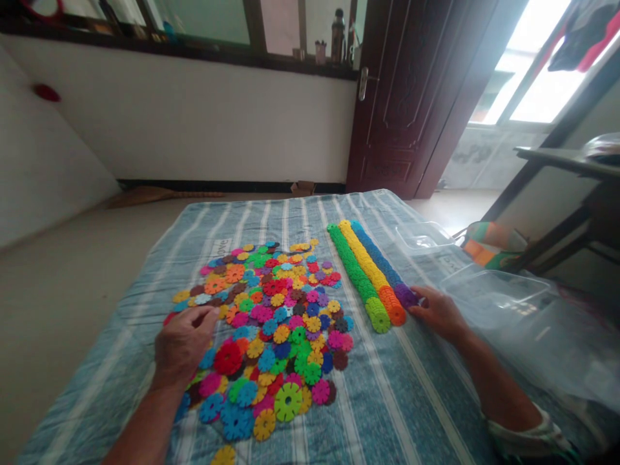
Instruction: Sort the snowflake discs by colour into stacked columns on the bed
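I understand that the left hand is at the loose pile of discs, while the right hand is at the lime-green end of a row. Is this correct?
Not quite: the head view shows the right hand at the purple end of the blue row, not at the lime-green end. The left hand is indeed at the loose pile of discs.

Home interior is being shown: dark red panelled door (402, 97), flask (338, 39) being kept on a ledge (217, 55), clothes (578, 39) being hung near a bright window (540, 84), broom (140, 196) being left along the wall (232, 123)
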A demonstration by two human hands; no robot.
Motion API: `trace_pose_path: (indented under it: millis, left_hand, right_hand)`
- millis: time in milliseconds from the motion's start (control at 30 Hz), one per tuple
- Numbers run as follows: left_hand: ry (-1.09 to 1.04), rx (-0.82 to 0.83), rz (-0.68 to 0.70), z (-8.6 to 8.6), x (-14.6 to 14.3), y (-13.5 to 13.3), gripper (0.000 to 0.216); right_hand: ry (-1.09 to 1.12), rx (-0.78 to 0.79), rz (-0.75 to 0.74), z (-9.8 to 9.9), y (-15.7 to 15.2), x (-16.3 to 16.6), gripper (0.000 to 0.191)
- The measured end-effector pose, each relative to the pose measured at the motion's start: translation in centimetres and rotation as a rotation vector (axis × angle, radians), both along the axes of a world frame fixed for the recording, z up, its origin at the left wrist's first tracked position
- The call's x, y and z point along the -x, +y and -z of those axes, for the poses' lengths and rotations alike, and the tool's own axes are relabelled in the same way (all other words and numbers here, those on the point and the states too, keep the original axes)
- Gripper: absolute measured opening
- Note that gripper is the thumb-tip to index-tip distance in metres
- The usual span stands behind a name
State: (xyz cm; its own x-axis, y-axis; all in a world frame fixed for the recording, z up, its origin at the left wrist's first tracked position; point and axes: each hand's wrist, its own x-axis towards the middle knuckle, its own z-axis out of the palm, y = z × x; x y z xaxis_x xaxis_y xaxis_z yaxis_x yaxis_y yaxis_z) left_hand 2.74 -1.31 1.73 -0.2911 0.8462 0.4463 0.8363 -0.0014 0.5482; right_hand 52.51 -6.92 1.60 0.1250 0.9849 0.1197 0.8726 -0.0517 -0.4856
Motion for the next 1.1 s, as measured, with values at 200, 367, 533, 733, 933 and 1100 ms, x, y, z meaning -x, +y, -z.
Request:
trace_pose_path:
  millis: [200,367,533,733,933,1100]
  left_hand:
    - [0.021,0.000,0.033,0.1,-0.2,-0.8,0.028]
    - [0.048,0.000,0.049,0.5,-0.3,-1.2,0.031]
    - [0.039,0.008,0.048,0.7,-0.3,-1.3,0.028]
    - [0.031,0.006,0.043,0.5,-0.3,-1.4,0.028]
    - [0.044,-0.008,0.018,0.3,0.1,-1.3,0.027]
    - [0.116,0.066,-0.064,-0.7,0.8,0.3,0.026]
  right_hand:
    - [0.094,-0.038,0.006,1.5,-0.1,-0.6,0.042]
    - [0.121,-0.011,0.032,2.5,0.2,-1.2,0.052]
    - [0.115,-0.025,0.057,2.1,0.3,-0.9,0.050]
    - [0.132,-0.032,0.048,1.7,0.3,-0.8,0.047]
    - [0.155,0.011,0.043,2.8,0.3,-1.9,0.054]
    - [0.215,0.035,0.088,3.5,0.1,-2.6,0.060]
